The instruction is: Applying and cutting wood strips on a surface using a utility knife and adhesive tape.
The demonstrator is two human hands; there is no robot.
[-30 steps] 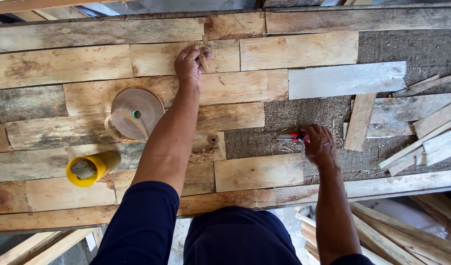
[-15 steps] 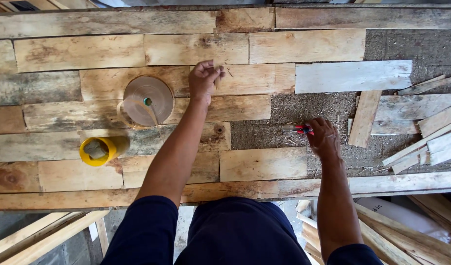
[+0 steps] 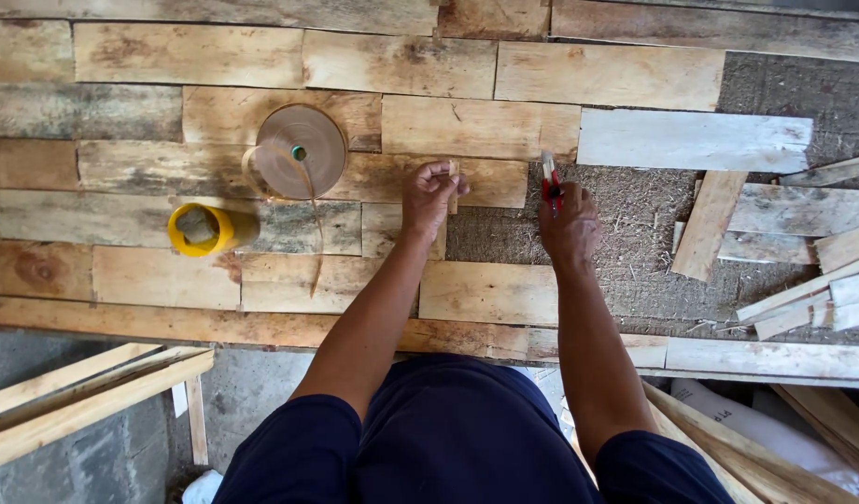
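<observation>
Left hand (image 3: 431,198) nearer red tool (image 3: 549,179)

Tape roll (image 3: 302,151), yellow container (image 3: 202,230)

Yellow cup (image 3: 205,230); tan tape roll (image 3: 301,151); red-handled tool (image 3: 550,177); pale brown planks (image 3: 187,54); navy sleeves (image 3: 294,453).

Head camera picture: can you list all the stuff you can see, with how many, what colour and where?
wooden boards: many, tan and grey, laid flat in rows
roll of strip: one, brown, left of middle, loose end trailing down
yellow container: one, lying below the roll
loose slats: several, pale, piled at right
small wood piece: one, tan, pinched in left fingers
red tool: one, in right hand
left hand: one, centre
right hand: one, right of centre
</observation>
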